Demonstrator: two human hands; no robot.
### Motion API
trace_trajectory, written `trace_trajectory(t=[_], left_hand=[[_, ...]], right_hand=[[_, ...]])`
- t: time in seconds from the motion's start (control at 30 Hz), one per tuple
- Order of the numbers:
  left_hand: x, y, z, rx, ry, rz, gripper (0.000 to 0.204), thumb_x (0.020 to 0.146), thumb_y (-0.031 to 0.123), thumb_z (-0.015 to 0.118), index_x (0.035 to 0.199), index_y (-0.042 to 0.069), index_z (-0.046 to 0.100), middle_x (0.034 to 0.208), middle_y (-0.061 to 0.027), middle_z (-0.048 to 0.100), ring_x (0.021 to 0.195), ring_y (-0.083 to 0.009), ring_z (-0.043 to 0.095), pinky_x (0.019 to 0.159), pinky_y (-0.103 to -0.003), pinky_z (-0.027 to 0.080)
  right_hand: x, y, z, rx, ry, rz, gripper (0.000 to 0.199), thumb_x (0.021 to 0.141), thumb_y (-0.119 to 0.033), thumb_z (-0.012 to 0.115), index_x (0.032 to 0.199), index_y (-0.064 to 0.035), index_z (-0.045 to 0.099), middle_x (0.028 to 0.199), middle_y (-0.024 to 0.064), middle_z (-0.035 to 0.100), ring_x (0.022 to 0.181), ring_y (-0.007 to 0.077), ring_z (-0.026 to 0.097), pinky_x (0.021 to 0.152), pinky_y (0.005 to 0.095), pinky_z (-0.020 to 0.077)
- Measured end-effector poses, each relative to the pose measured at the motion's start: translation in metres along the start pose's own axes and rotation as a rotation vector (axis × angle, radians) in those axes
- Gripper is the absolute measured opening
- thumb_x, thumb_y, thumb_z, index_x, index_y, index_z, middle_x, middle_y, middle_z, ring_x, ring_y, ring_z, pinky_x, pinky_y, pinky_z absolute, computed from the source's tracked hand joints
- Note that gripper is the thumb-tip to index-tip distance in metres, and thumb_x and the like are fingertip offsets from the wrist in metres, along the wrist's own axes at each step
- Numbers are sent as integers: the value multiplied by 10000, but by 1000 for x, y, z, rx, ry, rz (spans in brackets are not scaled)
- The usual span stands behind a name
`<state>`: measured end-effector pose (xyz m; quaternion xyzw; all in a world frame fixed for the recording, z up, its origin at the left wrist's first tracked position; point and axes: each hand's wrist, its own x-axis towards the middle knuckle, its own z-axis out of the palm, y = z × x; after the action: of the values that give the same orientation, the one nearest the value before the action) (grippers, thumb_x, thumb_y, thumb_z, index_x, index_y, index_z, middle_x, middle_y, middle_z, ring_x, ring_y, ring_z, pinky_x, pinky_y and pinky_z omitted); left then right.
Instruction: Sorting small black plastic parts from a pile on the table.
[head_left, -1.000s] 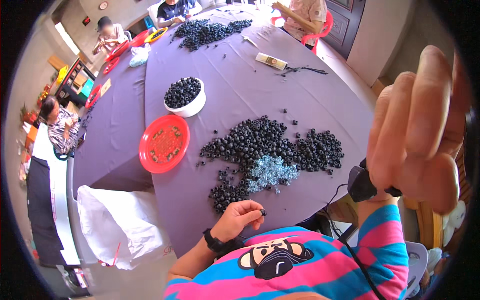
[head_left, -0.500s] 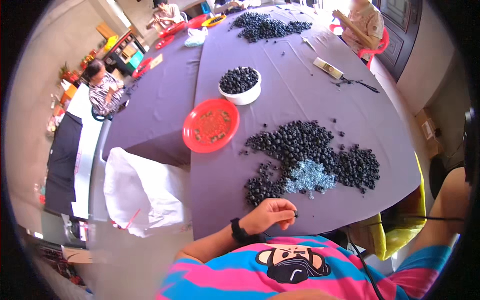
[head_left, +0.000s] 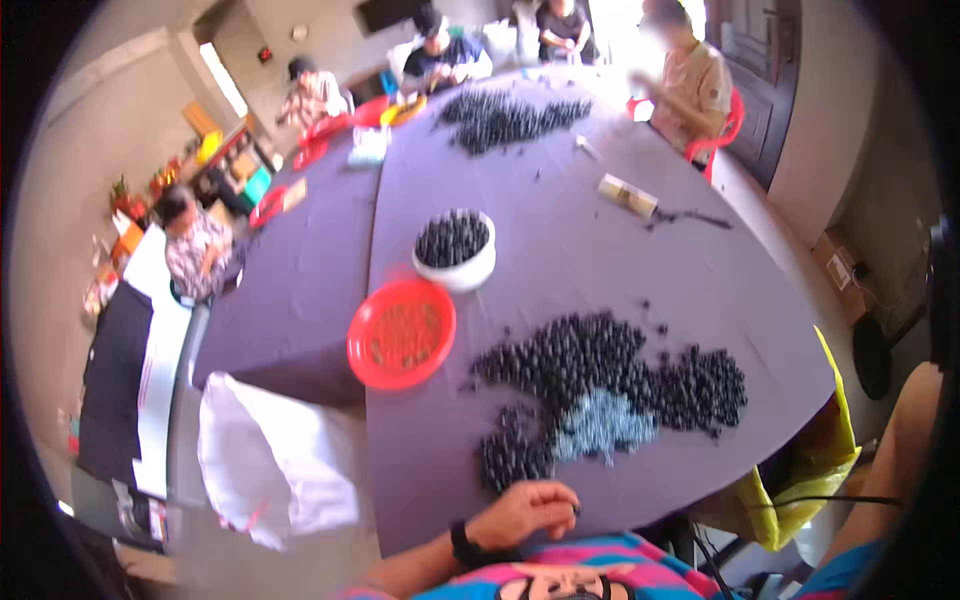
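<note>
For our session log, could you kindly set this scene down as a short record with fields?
Left hand: pinching a small dark thing, likely a bead
Right hand: not in view; only part of the right arm shows
Nearest pile: black beads, with pale blue pieces at the near side
Surface: grey-purple table
Beyond, to the left: red plate, white bowl full of black beads
Others: five people in the background

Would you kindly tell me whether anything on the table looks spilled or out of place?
Only slightly: a few stray black beads lie apart beyond the black bead pile, on bare purplish tablecloth, perhaps having rolled away. Nothing else stands out, though blur hides detail.
</note>
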<state>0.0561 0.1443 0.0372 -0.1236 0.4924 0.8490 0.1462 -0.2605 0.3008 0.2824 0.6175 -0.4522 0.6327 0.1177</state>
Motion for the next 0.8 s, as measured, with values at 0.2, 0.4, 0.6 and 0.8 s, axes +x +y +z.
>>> trace_trajectory(t=[0.2,0.4,0.6,0.8], left_hand=[[0,0,-3,61,7,-30,173,958,101,573,1098,0,589,859,-51,648,723,-98,598,696,-239,490],[3,9,-6,-56,25,-19,136,953,97,576,1047,3,601,858,-49,652,707,-89,594,674,-223,487],[-2,2,-2,-46,47,-36,126,942,66,570,1039,-10,601,866,-68,655,718,-108,604,679,-244,492],[12,-3,-4,-77,-28,-19,132,942,78,583,1049,1,597,863,-67,655,720,-104,600,667,-240,485]], right_hand=[[6,13,-26,-90,64,-36,568,846,-302,612,1248,66,453,881,94,608,791,189,621,747,316,513],[-50,1,-22,-67,29,283,533,865,-301,589,1236,61,464,888,95,607,801,188,617,762,321,510],[-67,17,-4,-11,59,315,501,884,-300,565,1224,56,476,894,97,606,811,188,614,777,325,507],[-81,49,22,83,48,363,471,903,-300,541,1212,51,487,901,98,605,821,188,610,793,329,504]])
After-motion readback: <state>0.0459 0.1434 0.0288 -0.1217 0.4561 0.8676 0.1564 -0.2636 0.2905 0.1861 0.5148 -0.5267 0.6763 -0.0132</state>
